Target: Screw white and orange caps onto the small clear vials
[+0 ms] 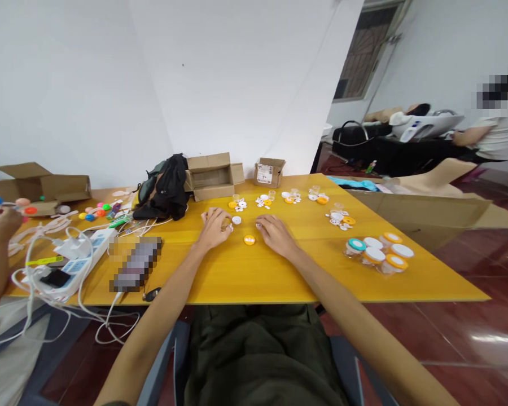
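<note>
My left hand (214, 230) curls around a small clear jar (226, 224) on the yellow table, with a few small white pieces (231, 228) beside its fingertips. Just right of it lies a round white lid disc (236, 220). An orange ring lid (249, 240) with a white centre rests between my hands. My right hand (274, 234) is bent down to the tabletop, its fingers closed over small white pieces (259, 225) that are mostly hidden beneath it.
Loose sets of lids and white pieces (265, 201) line the far side. Closed jars (383, 252) stand at right. Two cardboard boxes (214, 177), a black bag (167, 192), a phone (138, 264) and a power strip (87, 262) with cables are around. Another person's hand (0, 225) is at far left.
</note>
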Motion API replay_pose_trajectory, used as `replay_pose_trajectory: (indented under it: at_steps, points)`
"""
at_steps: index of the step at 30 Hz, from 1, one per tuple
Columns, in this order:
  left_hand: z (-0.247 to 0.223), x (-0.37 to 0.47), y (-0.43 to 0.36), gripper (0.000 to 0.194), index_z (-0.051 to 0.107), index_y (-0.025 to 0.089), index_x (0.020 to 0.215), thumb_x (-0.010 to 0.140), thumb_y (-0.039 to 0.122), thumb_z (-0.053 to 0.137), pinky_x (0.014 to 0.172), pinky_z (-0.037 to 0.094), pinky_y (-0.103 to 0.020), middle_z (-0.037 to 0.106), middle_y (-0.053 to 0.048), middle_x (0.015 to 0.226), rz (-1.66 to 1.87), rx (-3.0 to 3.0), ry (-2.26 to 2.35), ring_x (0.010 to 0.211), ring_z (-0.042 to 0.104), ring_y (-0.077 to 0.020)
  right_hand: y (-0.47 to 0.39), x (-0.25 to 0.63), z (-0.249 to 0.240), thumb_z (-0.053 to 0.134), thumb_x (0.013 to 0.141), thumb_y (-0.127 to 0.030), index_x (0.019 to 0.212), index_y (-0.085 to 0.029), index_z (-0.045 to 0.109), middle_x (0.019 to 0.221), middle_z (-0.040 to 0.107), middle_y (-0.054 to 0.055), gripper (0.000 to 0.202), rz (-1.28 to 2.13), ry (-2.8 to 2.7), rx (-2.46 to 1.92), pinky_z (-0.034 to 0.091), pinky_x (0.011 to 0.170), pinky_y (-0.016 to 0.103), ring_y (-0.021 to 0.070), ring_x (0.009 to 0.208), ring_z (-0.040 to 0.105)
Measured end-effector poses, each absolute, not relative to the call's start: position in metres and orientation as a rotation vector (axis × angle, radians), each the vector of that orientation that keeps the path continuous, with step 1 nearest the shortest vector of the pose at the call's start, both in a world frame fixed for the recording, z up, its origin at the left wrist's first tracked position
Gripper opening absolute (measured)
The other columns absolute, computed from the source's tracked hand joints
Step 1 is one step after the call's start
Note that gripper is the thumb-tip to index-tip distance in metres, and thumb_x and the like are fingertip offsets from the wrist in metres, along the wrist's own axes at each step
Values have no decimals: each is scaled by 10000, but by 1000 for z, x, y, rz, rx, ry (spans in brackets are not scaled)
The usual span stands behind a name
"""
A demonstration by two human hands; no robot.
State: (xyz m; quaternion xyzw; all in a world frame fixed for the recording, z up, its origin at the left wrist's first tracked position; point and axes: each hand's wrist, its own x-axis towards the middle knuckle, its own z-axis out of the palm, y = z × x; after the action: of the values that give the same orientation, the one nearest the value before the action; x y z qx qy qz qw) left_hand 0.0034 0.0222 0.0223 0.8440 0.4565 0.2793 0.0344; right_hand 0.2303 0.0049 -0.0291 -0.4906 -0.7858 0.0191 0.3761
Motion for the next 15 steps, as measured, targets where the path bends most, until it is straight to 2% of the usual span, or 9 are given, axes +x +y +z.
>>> replay_pose_trajectory:
  at_steps: [5, 9, 15]
  points:
    - [20, -1, 27, 236, 623, 266, 943, 775, 140, 517, 882, 316, -452, 631, -53, 980, 898, 2561, 1430, 1039, 455, -275, -6, 225, -17, 518, 942, -312, 972, -261, 680, 1072, 671, 74, 173, 131, -2081, -1106, 474, 909, 423, 244, 1020, 604]
    - [20, -2, 28, 185, 627, 257, 928, 799, 173, 525, 879, 328, -449, 626, -56, 982, 859, 2568, 1418, 1042, 454, -276, -14, 220, -10, 639, 875, -403, 942, -250, 689, 1095, 667, 83, 174, 194, -2175, -1056, 476, 923, 436, 257, 1054, 592]
    - [22, 2, 24, 143, 631, 246, 935, 822, 227, 545, 896, 333, -452, 616, -65, 1001, 714, 2644, 1377, 1044, 463, -275, -16, 219, -7, 719, 808, -373, 936, -256, 683, 1086, 671, 77, 177, 250, -2235, -1053, 481, 922, 440, 262, 1057, 597]
